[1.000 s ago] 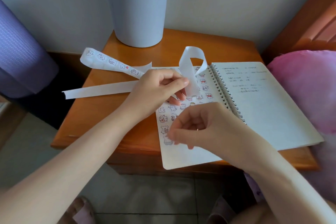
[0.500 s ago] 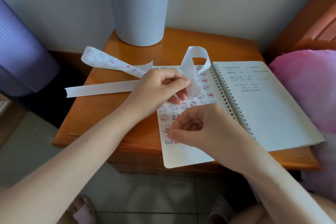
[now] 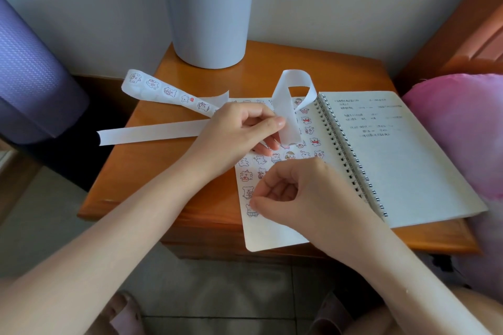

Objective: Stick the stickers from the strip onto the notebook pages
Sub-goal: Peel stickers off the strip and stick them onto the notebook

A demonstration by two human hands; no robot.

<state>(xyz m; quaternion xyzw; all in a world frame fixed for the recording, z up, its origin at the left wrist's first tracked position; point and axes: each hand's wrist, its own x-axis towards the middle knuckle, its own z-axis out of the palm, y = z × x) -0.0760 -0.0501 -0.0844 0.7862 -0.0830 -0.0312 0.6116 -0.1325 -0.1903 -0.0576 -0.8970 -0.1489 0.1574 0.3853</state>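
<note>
Orange-brown wood worktop. Pale blue-grey bin. White sticker strip w/ pink-red cartoon animals; same prints on white notebook page. Pink pillow, purple dotted mat.

A sticker strip was pinched between the thumb and fingers of the left hand, its blank end looped just beyond the fingertips. The right hand was curled, fingertips pressed on the left page of the notebook, beside stickers already stuck there.
</note>
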